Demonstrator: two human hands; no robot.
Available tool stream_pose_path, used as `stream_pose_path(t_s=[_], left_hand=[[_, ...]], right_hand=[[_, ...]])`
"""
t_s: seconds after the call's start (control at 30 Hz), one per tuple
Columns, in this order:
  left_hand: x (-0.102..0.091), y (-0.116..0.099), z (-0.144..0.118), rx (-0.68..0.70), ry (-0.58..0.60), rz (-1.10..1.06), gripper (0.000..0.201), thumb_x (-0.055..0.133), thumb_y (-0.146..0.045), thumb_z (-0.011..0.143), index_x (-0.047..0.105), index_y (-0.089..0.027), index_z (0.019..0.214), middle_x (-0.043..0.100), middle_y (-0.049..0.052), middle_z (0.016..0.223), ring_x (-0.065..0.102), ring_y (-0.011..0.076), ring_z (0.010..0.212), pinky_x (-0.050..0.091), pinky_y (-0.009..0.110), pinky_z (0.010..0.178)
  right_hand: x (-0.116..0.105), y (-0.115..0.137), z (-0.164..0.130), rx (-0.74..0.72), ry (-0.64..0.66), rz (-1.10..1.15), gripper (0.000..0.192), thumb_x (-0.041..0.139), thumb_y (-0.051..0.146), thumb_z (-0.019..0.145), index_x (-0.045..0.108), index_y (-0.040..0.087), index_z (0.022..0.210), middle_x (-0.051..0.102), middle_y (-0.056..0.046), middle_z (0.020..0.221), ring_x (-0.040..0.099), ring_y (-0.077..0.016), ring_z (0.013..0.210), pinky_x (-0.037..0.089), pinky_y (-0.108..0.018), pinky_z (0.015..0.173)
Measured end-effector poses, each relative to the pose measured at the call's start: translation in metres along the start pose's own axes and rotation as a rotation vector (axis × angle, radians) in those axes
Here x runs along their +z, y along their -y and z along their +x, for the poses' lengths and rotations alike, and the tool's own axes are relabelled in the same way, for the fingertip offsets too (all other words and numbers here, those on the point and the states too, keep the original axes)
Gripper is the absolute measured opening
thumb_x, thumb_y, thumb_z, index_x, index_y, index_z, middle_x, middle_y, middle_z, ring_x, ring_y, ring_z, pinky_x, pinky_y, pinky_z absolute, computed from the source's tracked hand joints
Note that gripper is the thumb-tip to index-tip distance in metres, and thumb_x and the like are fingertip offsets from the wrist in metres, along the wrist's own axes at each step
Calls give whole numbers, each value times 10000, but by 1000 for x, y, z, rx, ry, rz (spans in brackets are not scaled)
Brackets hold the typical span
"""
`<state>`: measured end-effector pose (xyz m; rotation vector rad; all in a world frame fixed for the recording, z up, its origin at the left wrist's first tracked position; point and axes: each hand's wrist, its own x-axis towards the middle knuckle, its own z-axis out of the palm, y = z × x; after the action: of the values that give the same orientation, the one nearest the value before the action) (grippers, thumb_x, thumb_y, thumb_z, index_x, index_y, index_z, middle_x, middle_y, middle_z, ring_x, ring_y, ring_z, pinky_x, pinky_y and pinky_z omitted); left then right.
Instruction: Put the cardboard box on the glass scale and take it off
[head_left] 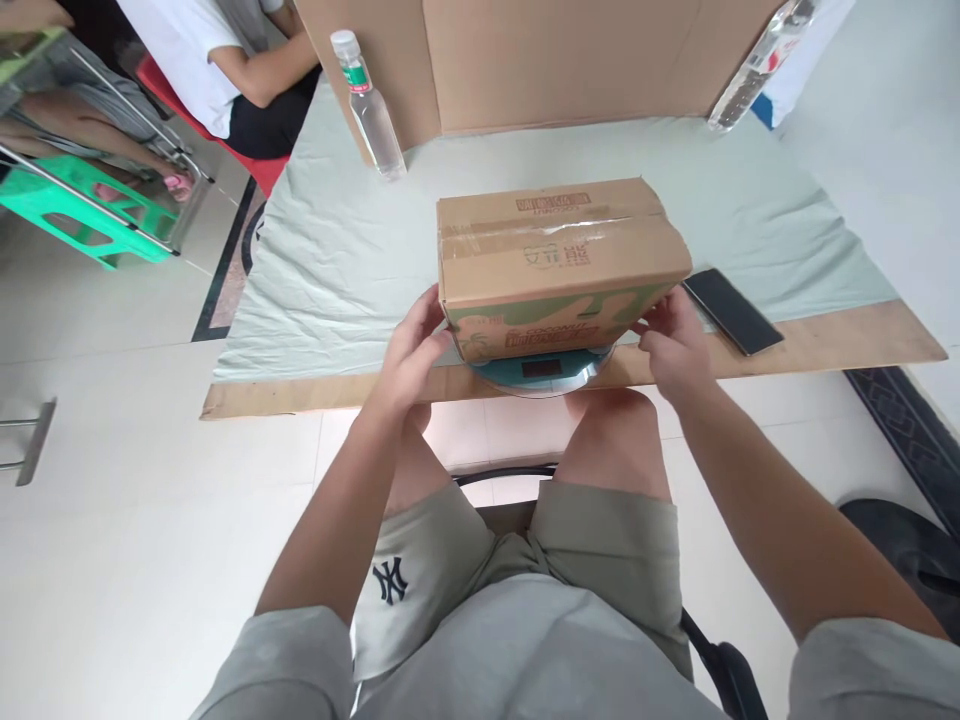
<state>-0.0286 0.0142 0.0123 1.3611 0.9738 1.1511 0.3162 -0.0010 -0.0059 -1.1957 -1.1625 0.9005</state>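
Observation:
A taped cardboard box (555, 275) with green printing is at the table's front edge, on or just above a round glass kitchen scale (551, 372). Which of the two it is, I cannot tell. The scale's dark display faces me. My left hand (416, 345) grips the box's lower left corner, thumb toward me and fingers partly hidden behind the side. On the lower right side, my right hand (671, 335) is closed against the box with its fingertips near the bottom edge. Right beside that hand lies a black smartphone (735, 310).
A clear bottle (375, 125) with a white cap stands at the back left. Another bottle (761, 65) leans at the back right. Cardboard panels (562, 65) rise behind the cloth-covered table (330, 270). To the left are a seated person (240, 70) and a green stool (90, 210).

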Motion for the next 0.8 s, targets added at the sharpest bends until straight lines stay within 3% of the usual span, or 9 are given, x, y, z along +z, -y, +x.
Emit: stream_pose_path(t_s=[0.17,0.33,0.43,0.53,0.63,0.7,0.8], left_hand=[[20,8,-4,-27,48,-48,610,716,-419,825,617,-284,1412,668,84,1451,581,339,1410,495,486,1177],[19,12,12,23,53,-66,670,769,-582,813,619,-251,1375,678,112,1429,609,364,1387,555,463,1102],[10,9,56,88,32,-59,638,816,-642,762,654,-255,1243,686,92,1407,562,370,1449,549,436,1118],[-2,8,119,138,-11,-18,656,845,-715,681,645,-258,1107,683,57,1378,535,355,1466,564,399,1095],[-12,13,178,202,14,-9,769,877,-746,582,618,-250,1109,672,32,1354,564,329,1404,591,361,1012],[-16,20,205,218,34,0,685,834,-680,691,619,-257,1184,656,17,1334,573,318,1397,594,338,917],[-18,32,226,174,41,-13,513,768,-539,807,644,-317,1253,642,-10,1346,561,315,1423,597,323,822]], right_hand=[[19,1,-13,-17,8,-15,512,531,188,514,500,286,1016,558,-10,959,608,-206,1003,554,-361,811],[25,7,0,-34,7,-41,526,572,167,541,517,306,1045,532,-19,941,576,-210,925,513,-347,754],[34,12,42,-81,59,18,622,566,139,528,519,313,1123,518,-24,951,558,-215,922,475,-347,739],[48,9,100,-145,76,110,739,520,126,453,497,287,1173,480,-15,928,522,-201,884,446,-339,717],[58,-2,152,-200,92,125,686,531,122,452,480,278,1118,459,-4,917,493,-173,846,441,-316,692],[61,-11,178,-219,103,79,625,576,134,498,469,280,1096,464,-5,939,503,-166,875,452,-298,692],[60,-27,200,-186,104,-30,613,606,125,573,463,281,1148,478,-14,1008,524,-165,989,469,-263,733]])
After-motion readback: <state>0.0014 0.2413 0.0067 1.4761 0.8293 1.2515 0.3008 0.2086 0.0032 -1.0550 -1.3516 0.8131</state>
